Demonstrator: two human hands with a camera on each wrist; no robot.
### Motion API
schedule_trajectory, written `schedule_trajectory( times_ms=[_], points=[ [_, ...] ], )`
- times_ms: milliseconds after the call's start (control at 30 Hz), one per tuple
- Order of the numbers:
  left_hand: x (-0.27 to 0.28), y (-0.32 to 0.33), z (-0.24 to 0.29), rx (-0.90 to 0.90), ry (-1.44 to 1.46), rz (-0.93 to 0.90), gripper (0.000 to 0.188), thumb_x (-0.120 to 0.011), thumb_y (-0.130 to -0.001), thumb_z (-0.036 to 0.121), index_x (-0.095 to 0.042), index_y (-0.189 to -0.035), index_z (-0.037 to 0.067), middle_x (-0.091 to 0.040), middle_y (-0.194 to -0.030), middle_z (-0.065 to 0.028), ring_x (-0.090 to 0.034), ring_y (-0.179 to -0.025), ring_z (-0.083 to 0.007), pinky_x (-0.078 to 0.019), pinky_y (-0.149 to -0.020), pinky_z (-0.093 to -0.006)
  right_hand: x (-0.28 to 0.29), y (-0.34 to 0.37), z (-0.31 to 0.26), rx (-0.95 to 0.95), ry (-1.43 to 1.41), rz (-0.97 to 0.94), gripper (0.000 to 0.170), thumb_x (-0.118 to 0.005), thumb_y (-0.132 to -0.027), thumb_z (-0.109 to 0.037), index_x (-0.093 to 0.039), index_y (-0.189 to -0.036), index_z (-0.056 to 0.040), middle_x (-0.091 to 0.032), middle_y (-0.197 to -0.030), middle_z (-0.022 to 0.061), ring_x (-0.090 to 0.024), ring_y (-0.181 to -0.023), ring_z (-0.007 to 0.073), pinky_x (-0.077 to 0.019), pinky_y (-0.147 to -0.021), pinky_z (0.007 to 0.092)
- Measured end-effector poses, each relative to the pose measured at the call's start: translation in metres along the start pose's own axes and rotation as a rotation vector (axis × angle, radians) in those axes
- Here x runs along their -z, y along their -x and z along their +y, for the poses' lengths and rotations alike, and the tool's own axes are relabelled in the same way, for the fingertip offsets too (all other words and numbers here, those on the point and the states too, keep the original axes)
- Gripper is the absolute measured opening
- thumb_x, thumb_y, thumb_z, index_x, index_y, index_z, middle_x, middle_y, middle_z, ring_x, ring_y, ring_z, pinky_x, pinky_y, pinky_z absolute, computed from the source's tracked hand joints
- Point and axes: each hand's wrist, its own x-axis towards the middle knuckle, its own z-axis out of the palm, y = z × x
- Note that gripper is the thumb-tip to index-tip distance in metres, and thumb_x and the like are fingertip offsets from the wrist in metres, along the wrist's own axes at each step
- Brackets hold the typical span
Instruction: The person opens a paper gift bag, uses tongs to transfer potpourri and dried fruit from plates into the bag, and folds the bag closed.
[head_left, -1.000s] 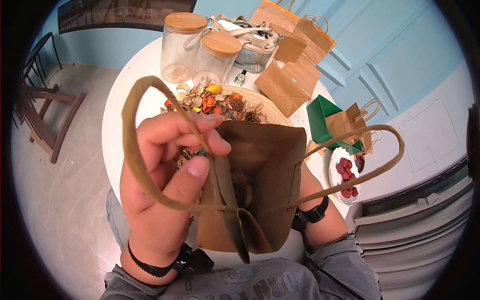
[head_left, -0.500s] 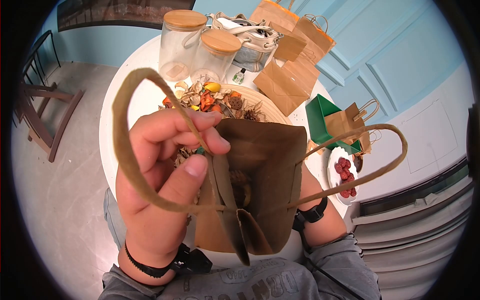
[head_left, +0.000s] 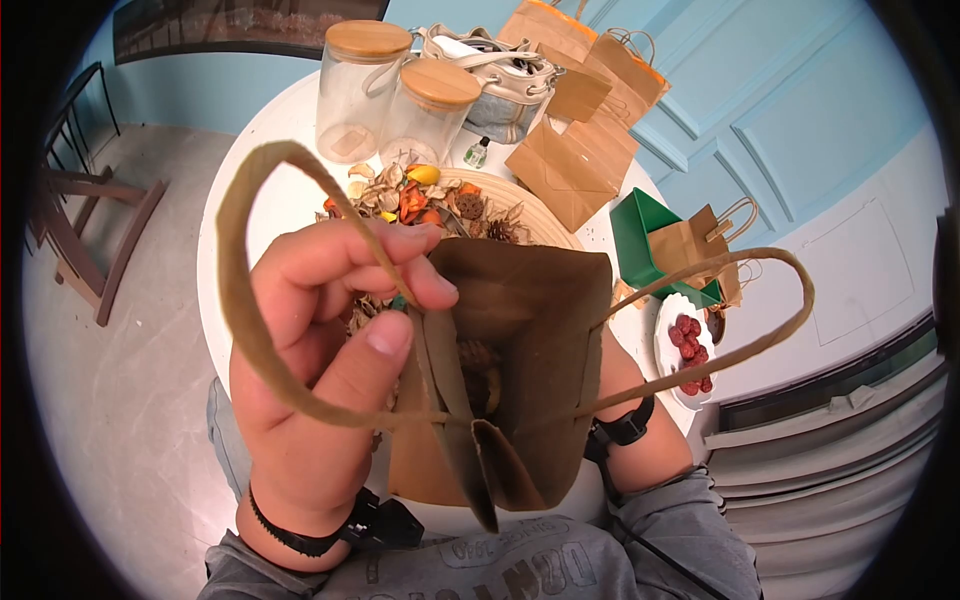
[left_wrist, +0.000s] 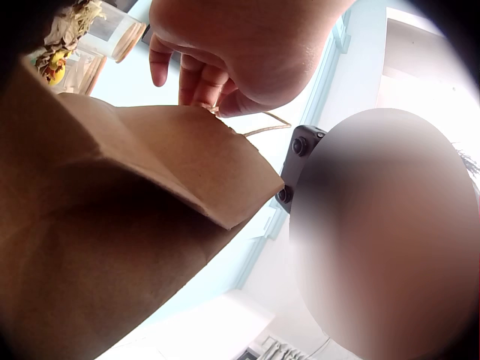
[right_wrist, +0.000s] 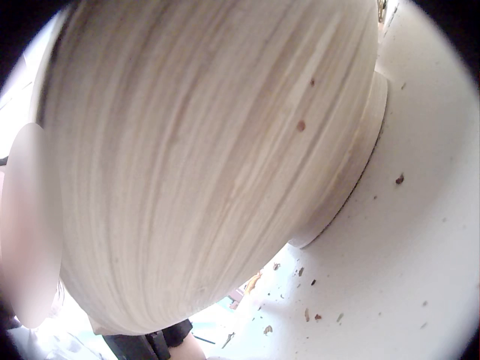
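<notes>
White tabletop beneath, the left hand pinches a paper bag; the hidden right hand's grip is unclear.

Left hand and the paper bag's left handle loop slightly farther left than a second ago

the left hand pinches a brown, two-handled paper bag.
</notes>
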Motion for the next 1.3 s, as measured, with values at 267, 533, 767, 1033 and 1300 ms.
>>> schedule_trajectory(
  times_ms=[267,533,767,1033,1300],
  points=[
    [0.001,0.002,-0.005,-0.032,0.03,0.011,0.034,-0.054,-0.085,0.01,-0.05,-0.116,-0.002,-0.061,-0.09,-0.0122,-0.056,-0.108,-0.0288,-0.0349,-0.103,-0.0429,-0.005,0.007,-0.001,0.009,-0.011,0.02,0.022,-0.058,-0.083,-0.016,-0.061,-0.103,-0.0061,-0.064,-0.089,0.0174,-0.062,-0.087,0.0356,-0.0488,-0.074,0.0422],
    [0.0,0.001,-0.002,-0.024,0.012,-0.001,0.032,-0.053,-0.084,0.009,-0.05,-0.115,-0.001,-0.061,-0.092,-0.0121,-0.056,-0.107,-0.0278,-0.035,-0.103,-0.043,-0.008,0.012,-0.002,0.018,-0.023,0.057,0.021,-0.058,-0.083,-0.017,-0.061,-0.102,-0.0065,-0.064,-0.087,0.0172,-0.062,-0.085,0.0356,-0.0488,-0.073,0.0425],
    [0.005,-0.001,-0.006,-0.101,0.116,-0.099,0.028,-0.055,-0.086,0.002,-0.051,-0.113,-0.003,-0.061,-0.1,-0.0138,-0.057,-0.104,-0.0236,-0.0371,-0.103,-0.0427,-0.012,0.027,0.0,0.024,-0.023,0.08,0.021,-0.058,-0.084,-0.018,-0.061,-0.102,-0.0069,-0.064,-0.086,0.017,-0.062,-0.084,0.0356,-0.0488,-0.072,0.0428],
    [0.002,0.0,-0.004,-0.065,0.116,-0.062,0.031,-0.055,-0.087,0.003,-0.051,-0.116,-0.003,-0.062,-0.097,-0.0127,-0.056,-0.106,-0.0247,-0.0356,-0.105,-0.0434,-0.015,0.026,-0.001,0.027,-0.021,0.083,0.021,-0.058,-0.084,-0.019,-0.06,-0.101,-0.0074,-0.064,-0.085,0.0168,-0.062,-0.083,0.0357,-0.0488,-0.071,0.0431],
    [0.004,0.0,-0.004,-0.086,0.102,-0.088,0.032,-0.054,-0.087,0.002,-0.05,-0.118,-0.003,-0.062,-0.097,-0.0124,-0.056,-0.106,-0.0241,-0.0349,-0.106,-0.0437,-0.016,0.038,0.004,0.031,-0.018,0.082,0.02,-0.057,-0.084,-0.02,-0.06,-0.1,-0.0078,-0.064,-0.083,0.0166,-0.062,-0.081,0.0357,-0.0488,-0.07,0.0434]
  ],
)
